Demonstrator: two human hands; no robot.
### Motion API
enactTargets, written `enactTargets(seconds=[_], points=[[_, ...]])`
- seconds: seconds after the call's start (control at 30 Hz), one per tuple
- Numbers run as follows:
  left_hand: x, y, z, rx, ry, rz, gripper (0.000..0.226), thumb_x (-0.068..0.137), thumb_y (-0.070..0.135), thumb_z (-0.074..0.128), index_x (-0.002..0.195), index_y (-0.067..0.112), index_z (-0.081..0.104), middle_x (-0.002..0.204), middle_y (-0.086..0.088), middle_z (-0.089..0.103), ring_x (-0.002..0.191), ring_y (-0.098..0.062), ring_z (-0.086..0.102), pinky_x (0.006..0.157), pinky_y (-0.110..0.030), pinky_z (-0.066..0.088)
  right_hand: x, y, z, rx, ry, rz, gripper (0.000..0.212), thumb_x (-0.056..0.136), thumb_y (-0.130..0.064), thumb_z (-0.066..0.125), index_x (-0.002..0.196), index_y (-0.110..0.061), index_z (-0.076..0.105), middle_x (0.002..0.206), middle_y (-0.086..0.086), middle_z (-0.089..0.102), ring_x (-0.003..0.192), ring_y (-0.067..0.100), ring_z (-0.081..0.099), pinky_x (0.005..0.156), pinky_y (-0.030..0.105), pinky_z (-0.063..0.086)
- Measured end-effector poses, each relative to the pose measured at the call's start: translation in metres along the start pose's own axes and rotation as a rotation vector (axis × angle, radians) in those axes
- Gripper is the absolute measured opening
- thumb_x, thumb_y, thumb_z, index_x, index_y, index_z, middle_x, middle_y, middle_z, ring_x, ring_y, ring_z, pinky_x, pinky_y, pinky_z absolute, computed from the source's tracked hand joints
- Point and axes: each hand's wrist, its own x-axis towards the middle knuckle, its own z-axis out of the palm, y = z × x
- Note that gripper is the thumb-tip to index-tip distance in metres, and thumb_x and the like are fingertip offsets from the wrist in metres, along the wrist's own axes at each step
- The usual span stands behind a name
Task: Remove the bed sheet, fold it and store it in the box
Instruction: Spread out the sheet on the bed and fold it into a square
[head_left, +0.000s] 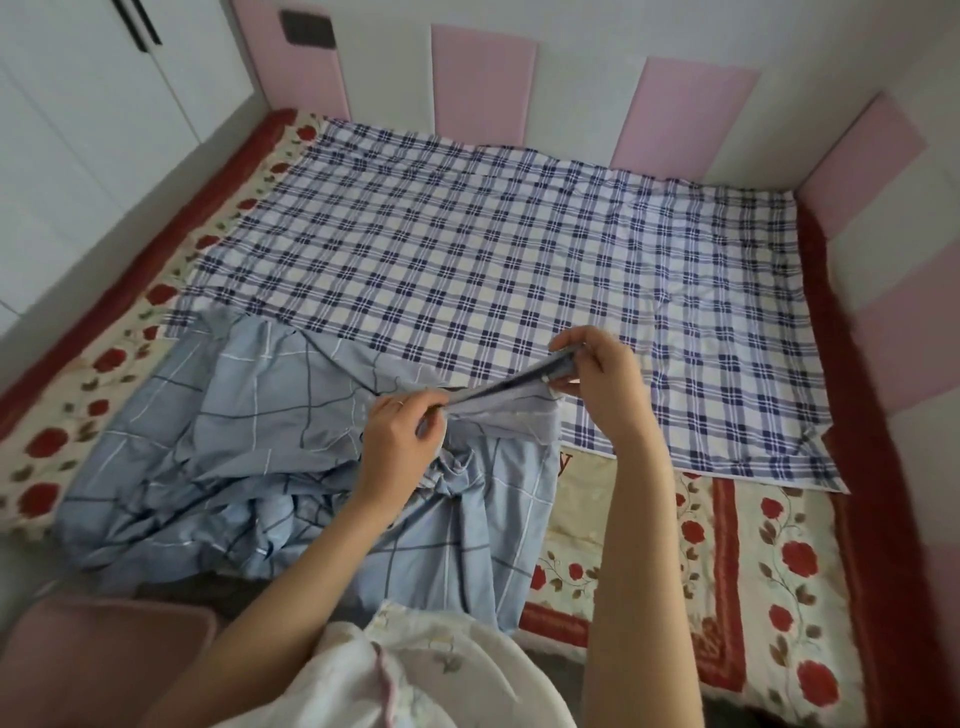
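Left hand (402, 434), right hand (597, 374) pinch bed sheet (249, 441) hem, frame centre; looks light, limp, crumpled; corners likely best hold

Your crumpled cotton bed sheet (249, 441) is pale blue, crossed by a wide grid of white and navy lines. The flat plaid cloth (467, 249) is navy on white — the plush blanket (753, 571) cream, with red roses and a dark red border.

A home bedroom: bed (852, 395), padded pink wall panels (483, 73), probably wardrobe doors (78, 130).
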Motion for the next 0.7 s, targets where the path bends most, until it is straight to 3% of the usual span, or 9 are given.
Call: enactTargets(seconds=[0.13, 0.23, 0.33, 0.47, 0.57, 0.7], points=[[0.011, 0.005, -0.017, -0.089, 0.012, -0.148, 0.017, 0.083, -0.005, 0.061, 0.096, 0.005, 0.066, 0.084, -0.001, 0.064, 0.074, -0.007, 0.057, 0.07, -0.021, 0.05, -0.012, -0.009, -0.003, 0.126, -0.088, 0.051, 0.031, 0.098, 0.004, 0.036, 0.087, -0.011, 0.06, 0.085, 0.002, 0.061, 0.075, 0.009, 0.065, 0.074, 0.027, 0.058], [0.018, 0.007, -0.027, -0.129, -0.021, -0.135, 0.014, 0.087, -0.001, 0.048, 0.096, 0.003, 0.059, 0.087, 0.004, 0.05, 0.072, 0.002, 0.046, 0.071, -0.007, 0.04, -0.022, -0.013, -0.008, 0.101, -0.176, 0.047, 0.023, 0.094, 0.004, 0.046, 0.105, -0.01, 0.061, 0.09, 0.001, 0.064, 0.082, 0.007, 0.065, 0.077, 0.016, 0.055], [0.026, 0.013, -0.035, -0.136, -0.062, -0.111, 0.017, 0.088, 0.006, 0.041, 0.095, 0.002, 0.055, 0.078, 0.008, 0.043, 0.065, 0.003, 0.045, 0.063, -0.006, 0.036, -0.026, -0.014, -0.019, 0.013, -0.195, 0.021, 0.036, 0.086, 0.0, 0.063, 0.118, -0.016, 0.057, 0.094, -0.002, 0.064, 0.09, 0.003, 0.063, 0.072, 0.008, 0.05], [0.039, 0.016, -0.041, -0.151, -0.097, -0.04, 0.017, 0.089, 0.005, 0.041, 0.096, 0.003, 0.057, 0.082, 0.006, 0.048, 0.065, -0.009, 0.047, 0.059, -0.015, 0.038, -0.029, -0.01, -0.017, -0.138, -0.078, -0.026, 0.032, 0.077, -0.012, 0.076, 0.105, -0.018, 0.062, 0.091, -0.004, 0.065, 0.082, 0.003, 0.062, 0.07, 0.011, 0.049], [0.045, 0.018, -0.047, -0.141, -0.086, -0.021, 0.015, 0.091, -0.001, 0.046, 0.098, 0.001, 0.059, 0.08, 0.014, 0.045, 0.063, 0.005, 0.047, 0.058, -0.006, 0.036, -0.029, -0.007, -0.01, -0.237, 0.068, -0.149, 0.018, 0.078, -0.015, 0.076, 0.089, -0.018, 0.062, 0.087, -0.008, 0.056, 0.075, 0.002, 0.055, 0.068, 0.016, 0.046], [0.046, 0.017, -0.055, -0.147, -0.056, -0.01, 0.017, 0.093, 0.004, 0.044, 0.101, 0.001, 0.059, 0.088, 0.004, 0.05, 0.077, 0.013, 0.048, 0.067, -0.003, 0.037, -0.028, -0.011, -0.007, -0.259, 0.212, -0.405, 0.011, 0.08, -0.002, 0.069, 0.085, -0.011, 0.064, 0.101, -0.005, 0.05, 0.096, 0.004, 0.052, 0.083, 0.018, 0.042]])
